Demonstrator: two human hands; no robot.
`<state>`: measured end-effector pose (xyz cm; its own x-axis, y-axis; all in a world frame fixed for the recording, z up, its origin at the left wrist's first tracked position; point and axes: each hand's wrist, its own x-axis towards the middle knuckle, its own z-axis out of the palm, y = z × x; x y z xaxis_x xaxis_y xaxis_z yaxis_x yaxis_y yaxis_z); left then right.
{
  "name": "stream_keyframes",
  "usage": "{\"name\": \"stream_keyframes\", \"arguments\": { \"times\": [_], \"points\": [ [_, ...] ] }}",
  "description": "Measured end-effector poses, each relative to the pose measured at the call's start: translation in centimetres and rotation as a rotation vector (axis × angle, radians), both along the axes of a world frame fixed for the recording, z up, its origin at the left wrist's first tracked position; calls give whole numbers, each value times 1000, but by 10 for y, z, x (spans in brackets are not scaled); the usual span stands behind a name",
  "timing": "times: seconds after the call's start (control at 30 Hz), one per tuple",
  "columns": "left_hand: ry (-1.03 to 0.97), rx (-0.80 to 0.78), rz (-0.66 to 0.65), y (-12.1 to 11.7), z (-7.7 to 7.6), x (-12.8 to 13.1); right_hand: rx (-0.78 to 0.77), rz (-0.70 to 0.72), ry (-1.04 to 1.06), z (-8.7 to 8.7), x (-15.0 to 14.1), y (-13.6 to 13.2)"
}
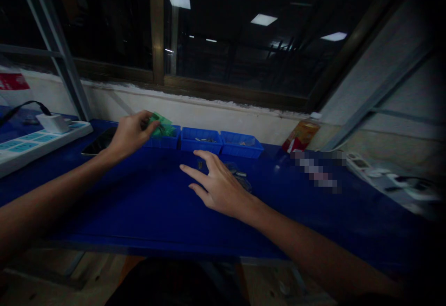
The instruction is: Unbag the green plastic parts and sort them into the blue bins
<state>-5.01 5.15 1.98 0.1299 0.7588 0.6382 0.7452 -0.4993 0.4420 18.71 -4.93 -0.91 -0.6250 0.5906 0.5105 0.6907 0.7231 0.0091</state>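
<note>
My left hand [130,132] reaches to the leftmost small blue bin [167,142], its thumb and fingers pinched on a piece of thin green plastic, seemingly a small bag [162,124]. More green plastic shows at that bin's top. Over the middle of the blue table [149,204], my right hand [221,183] is open with its fingers spread and holds nothing. Just beyond its fingertips lies a small brassy piece [200,164]. Partly hidden behind the right hand are clear plastic packets [244,180] with small metallic parts, too dim to name.
Beside the left bin stand a middle bin [201,141] with small metal pieces and a right bin [242,145]. A phone [99,142] and a white power strip [45,139] lie at left. A bottle of orange-brown liquid [301,135] and another power strip [383,176] are at right.
</note>
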Motion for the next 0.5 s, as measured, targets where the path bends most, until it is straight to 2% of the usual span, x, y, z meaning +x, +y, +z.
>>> {"name": "stream_keyframes", "arguments": {
  "times": [0.1,0.2,0.33,0.5],
  "points": [
    [38,-6,213,21,9,-31,-23,-21,37,-2,4,4],
    [108,-74,300,38,15,-47,-66,-41,35,-5,5,5],
    [266,-131,426,54,21,-43,-126,-71,14,-8,8,7],
    [432,-264,372,68,15,-22,-155,-154,12,-10,25,26]
  ]
}}
